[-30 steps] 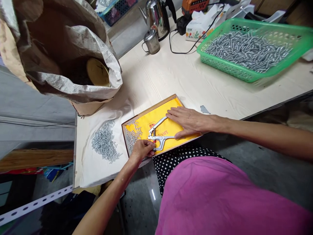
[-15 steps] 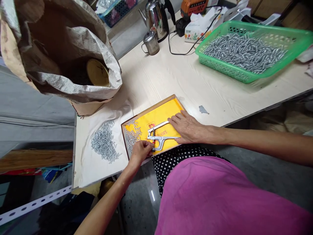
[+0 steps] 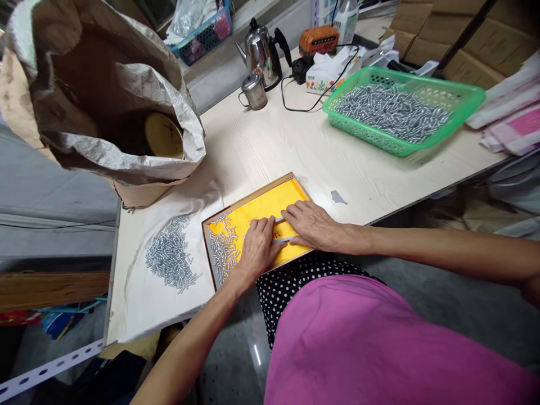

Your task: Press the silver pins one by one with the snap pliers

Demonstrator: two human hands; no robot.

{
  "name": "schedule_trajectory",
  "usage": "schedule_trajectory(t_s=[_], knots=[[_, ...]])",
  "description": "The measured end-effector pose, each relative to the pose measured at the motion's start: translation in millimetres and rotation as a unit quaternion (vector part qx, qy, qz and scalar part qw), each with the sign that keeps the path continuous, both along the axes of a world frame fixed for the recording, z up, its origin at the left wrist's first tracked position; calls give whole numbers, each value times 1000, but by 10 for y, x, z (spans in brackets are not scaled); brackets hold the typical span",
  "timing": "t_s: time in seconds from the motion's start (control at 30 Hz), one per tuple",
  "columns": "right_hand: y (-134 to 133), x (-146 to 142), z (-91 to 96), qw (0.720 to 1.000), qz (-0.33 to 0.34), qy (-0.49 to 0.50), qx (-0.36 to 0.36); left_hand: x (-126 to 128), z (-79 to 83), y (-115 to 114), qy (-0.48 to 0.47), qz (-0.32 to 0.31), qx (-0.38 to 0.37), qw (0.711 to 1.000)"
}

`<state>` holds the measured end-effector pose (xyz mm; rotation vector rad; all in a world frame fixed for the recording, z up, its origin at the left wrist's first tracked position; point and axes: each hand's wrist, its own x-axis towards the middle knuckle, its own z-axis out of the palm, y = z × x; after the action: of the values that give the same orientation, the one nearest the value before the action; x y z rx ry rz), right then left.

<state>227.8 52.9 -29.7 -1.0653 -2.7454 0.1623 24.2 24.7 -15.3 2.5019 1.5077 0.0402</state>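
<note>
A shallow tray with a yellow lining (image 3: 264,209) lies at the table's near edge. A silver plier-like hand tool (image 3: 279,220) rests in it, mostly hidden under both hands. My left hand (image 3: 258,246) lies flat on the tool's head end, fingers stretched out together. My right hand (image 3: 313,225) curls over the tool's handles, its fingertips close to my left hand. Several small silver metal pins (image 3: 220,250) lie loose in the tray's left part.
A heap of silver pins (image 3: 169,256) sits on a white cloth (image 3: 139,304) left of the tray. A big open paper sack (image 3: 118,140) stands behind it. A green basket (image 3: 462,115) full of pins, a kettle (image 3: 264,53), a steel cup (image 3: 254,91) and a tissue box (image 3: 323,76) stand farther back.
My left hand moved from pinching at the tool's jaw to lying flat over its head. My right hand slid left along the handles. The view shifted, showing more of the table's right end.
</note>
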Motion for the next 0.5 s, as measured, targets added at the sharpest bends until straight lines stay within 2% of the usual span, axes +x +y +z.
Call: schedule_trajectory(t_s=[0.1, 0.23, 0.37, 0.5], knots=[[60, -54, -54, 1000, -7, -26, 14, 1, -19, -4, 2, 34, 14, 999], [174, -105, -132, 998, 37, -46, 23, 22, -56, 15, -5, 66, 22, 998], [261, -109, -197, 998, 57, -33, 16, 60, -71, 62, -8, 84, 12, 996], [325, -75, -171, 999, 42, -9, 10, 59, -86, 111, 0, 99, 15, 995]])
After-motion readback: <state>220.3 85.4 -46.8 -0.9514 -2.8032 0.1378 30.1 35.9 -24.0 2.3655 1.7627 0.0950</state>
